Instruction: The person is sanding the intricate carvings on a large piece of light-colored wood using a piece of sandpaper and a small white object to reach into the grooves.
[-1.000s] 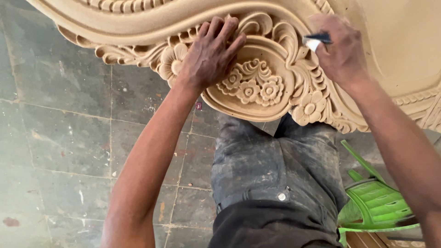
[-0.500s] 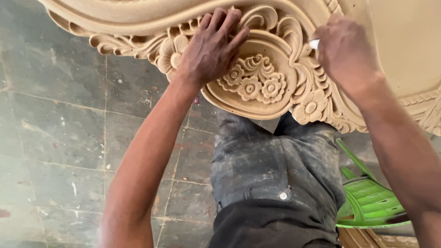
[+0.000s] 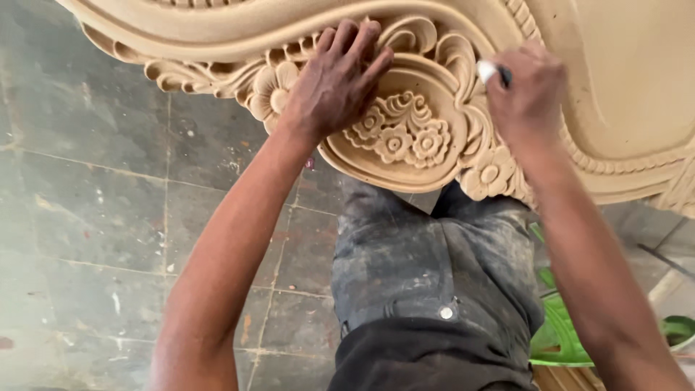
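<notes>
Left hand flat on carved panel; right hand beside.

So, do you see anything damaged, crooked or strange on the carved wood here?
Nothing stands out. The carved panel looks whole, with no visible cracks or chips. The left hand lies flat on it, and the right hand holds a small tool at the edge. The floor is only stained.

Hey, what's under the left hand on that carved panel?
The left hand lies flat on the carved wooden panel, fingers spread over scrollwork beside the flower cluster. The carving directly beneath the palm is covered.
</notes>
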